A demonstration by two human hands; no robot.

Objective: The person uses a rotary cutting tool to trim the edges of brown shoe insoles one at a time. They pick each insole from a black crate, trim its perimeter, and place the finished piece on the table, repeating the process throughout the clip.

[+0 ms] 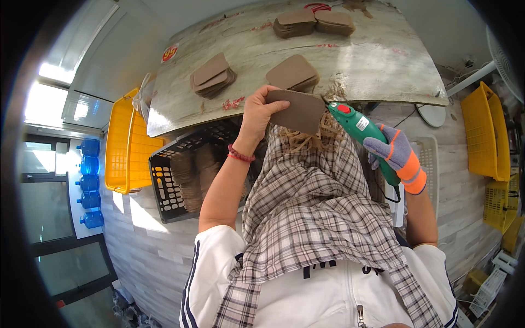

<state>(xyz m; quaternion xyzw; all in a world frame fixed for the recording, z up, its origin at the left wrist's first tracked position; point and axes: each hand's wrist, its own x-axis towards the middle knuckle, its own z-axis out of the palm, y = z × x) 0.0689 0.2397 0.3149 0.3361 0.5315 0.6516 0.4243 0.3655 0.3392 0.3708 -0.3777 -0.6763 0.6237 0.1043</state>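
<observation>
The clock here is centred on the brown sheet (303, 113), a flat piece with rounded corners held up just off the table's near edge, above the person's lap. At 9 o'clock from it, the person's bare left hand (256, 112) pinches the sheet's left end, thumb laid over its face. A red bracelet (241, 155) circles that wrist.

At 4 o'clock, the right hand (395, 153), in a grey glove with orange parts, is wrapped around the handle of a green tool (354, 123) with a red button. The tool slants toward 10 o'clock, its tip right by the sheet's right edge; whether the two touch cannot be told.

At 6 o'clock, thin brown scraps (306, 143) lie in a tangle on the checked apron (306, 213), worn over a white top (306, 292). On the table (377, 60), one stack of brown pieces (293, 72) sits just beyond the sheet at 12 o'clock, a second stack (212, 76) at 10, and two more stacks (314, 24) stand side by side farther off at 12.

Below the table, at 8 o'clock, a black crate (197, 135) holds more brown pieces (188, 177). A yellow crate (131, 142) stands at 9, and blue water jugs (89, 182) line up between 8 and 9. Another yellow crate (486, 134) is at 3 o'clock.
</observation>
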